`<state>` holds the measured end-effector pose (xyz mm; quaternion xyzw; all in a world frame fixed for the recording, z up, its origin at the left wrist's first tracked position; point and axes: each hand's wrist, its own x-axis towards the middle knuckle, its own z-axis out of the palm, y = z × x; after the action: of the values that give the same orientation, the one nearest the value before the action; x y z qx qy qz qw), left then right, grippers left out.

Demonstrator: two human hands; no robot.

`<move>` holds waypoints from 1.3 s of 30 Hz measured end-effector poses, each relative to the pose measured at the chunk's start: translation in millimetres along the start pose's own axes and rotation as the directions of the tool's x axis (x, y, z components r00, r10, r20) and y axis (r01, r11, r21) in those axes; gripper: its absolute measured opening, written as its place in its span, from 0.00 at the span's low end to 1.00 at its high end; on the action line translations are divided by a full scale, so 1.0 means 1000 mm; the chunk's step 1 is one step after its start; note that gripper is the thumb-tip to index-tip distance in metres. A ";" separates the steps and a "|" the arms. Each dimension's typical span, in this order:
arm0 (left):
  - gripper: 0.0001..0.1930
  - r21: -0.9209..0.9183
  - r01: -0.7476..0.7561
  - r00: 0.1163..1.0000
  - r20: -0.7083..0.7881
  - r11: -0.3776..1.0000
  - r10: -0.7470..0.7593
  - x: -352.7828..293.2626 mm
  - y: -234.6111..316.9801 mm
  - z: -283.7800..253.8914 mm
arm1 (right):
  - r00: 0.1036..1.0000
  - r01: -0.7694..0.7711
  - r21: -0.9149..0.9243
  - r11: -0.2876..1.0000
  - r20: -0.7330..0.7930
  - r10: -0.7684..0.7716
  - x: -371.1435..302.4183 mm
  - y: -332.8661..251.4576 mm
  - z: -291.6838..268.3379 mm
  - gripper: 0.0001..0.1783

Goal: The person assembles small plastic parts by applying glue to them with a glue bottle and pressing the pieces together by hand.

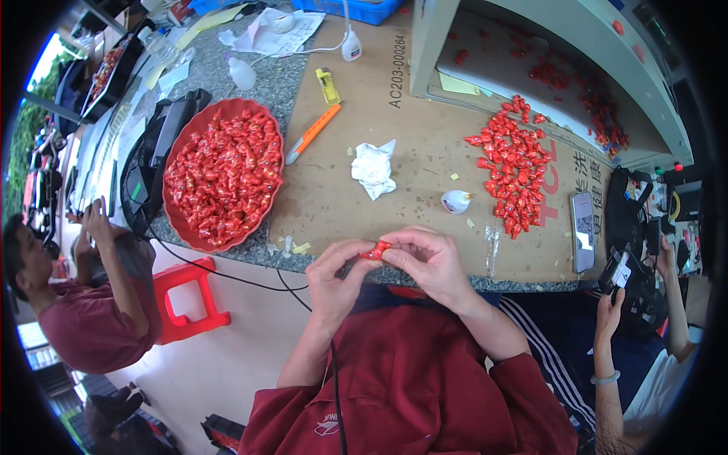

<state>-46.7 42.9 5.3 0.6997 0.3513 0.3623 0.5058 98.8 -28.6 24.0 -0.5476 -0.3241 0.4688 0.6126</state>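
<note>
Between both hands, just over the near edge of the table, is a small shiny red piece (pixel 375 251), too small to make out its kind. My left hand (pixel 337 271) pinches it from the left with thumb and forefinger. From the right, the thumb and fingertips of my right hand (pixel 430 262) close on the same piece. A scalloped red bowl (pixel 169 199) heaped with similar red pieces stands to the left. On the right lies a loose pile of red pieces (pixel 517 167). A small white bottle (pixel 456 201) rests between that pile and a crumpled white tissue (pixel 373 170).
Flattened cardboard (pixel 334 205) covers the tabletop. On it lie an orange cutter (pixel 313 134), a yellow lighter (pixel 327 86) and a phone (pixel 582 231). A pale shelf frame (pixel 434 45) rises at back right. A black cable (pixel 334 364) hangs over my front. People sit at both sides.
</note>
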 end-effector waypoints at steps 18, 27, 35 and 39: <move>0.10 -0.279 0.070 0.996 -0.027 0.958 -0.081 -0.007 -0.008 -0.009 | 0.949 0.304 -0.538 0.786 0.240 -0.203 0.011 -0.029 0.010 0.13; 0.10 -0.464 0.072 0.992 0.128 0.883 -0.014 -0.008 -0.012 -0.002 | 0.992 0.117 -0.502 0.857 0.025 -0.121 0.011 -0.019 0.014 0.13; 0.12 -0.593 0.111 0.987 0.158 0.798 -0.021 -0.011 -0.012 0.001 | 0.996 0.065 -0.547 0.835 -0.017 -0.089 -0.010 -0.032 -0.006 0.13; 0.11 -0.640 0.165 0.973 0.232 0.750 -0.016 -0.011 -0.006 0.009 | 0.992 0.120 -0.316 0.941 0.010 -0.123 -0.025 -0.016 -0.014 0.09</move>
<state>-45.3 31.3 -3.8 0.4945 0.1801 0.3606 0.7701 106.5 -56.2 39.4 -0.6200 -0.4250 0.3694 0.5463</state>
